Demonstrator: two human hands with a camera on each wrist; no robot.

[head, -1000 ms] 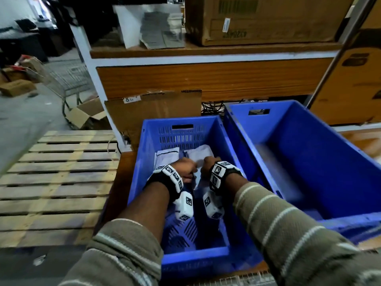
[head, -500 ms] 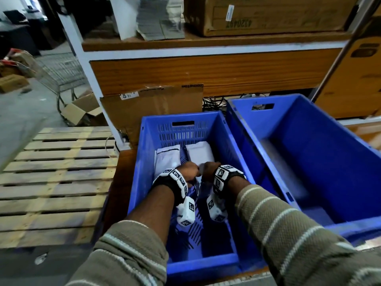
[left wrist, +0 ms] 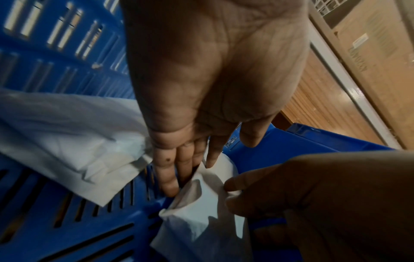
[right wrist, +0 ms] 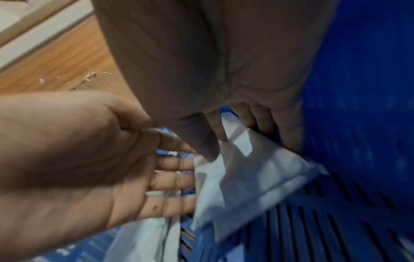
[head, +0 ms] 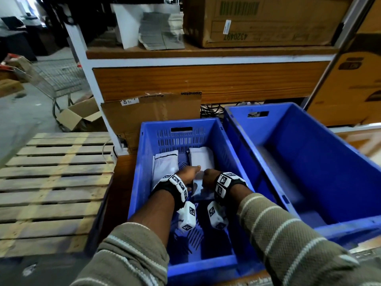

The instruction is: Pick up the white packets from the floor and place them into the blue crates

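Note:
Both hands are down inside the left blue crate. Two white packets lie flat side by side at its far end. A third white packet hangs between the hands, just above the slotted floor. My right hand pinches its top edge between thumb and fingers. My left hand touches its left edge with straight fingers, the thumb held apart. In the left wrist view, the held packet sits crumpled under the fingertips, and another packet lies to the left.
A second, larger blue crate stands right beside the first. Behind both is a wooden shelf unit with cardboard boxes. A flat carton leans behind the left crate. A wooden pallet lies to the left, with a wire trolley beyond it.
Both hands have drawn slightly back from the crate's far end. The two lying packets now show in full beyond them, and a third packet shows between the hands.

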